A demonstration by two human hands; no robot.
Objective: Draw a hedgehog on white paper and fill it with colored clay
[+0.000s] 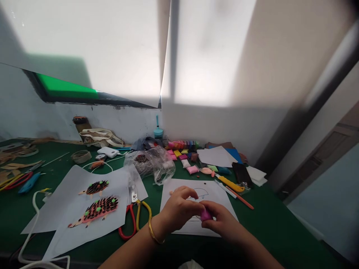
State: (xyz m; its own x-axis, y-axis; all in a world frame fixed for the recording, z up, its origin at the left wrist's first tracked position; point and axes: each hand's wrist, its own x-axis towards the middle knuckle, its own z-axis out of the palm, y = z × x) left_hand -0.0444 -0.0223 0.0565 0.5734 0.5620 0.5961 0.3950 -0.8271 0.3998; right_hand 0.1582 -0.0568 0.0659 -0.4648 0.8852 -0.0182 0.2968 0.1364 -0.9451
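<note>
A small magenta clay packet (206,214) is held over the white drawing sheet (224,208). My right hand (221,222) grips it between thumb and fingers. My left hand (181,209), with a gold bangle at the wrist, has curled fingers, and its fingertips meet the packet's left side. Beneath the hands the sheet carries a pencil outline (202,192) of a rounded shape, partly covered by my fingers. Scissors with red and yellow handles (134,211) lie to the left of the sheet.
Two spiky hedgehog pictures (101,209) on paper lie at left. Behind the sheet are a clear plastic bag (157,164), several coloured clay packets (193,170) and blank paper (215,155). A yellow cutter (231,184), an orange pencil (244,200) and a dark phone (241,173) lie right.
</note>
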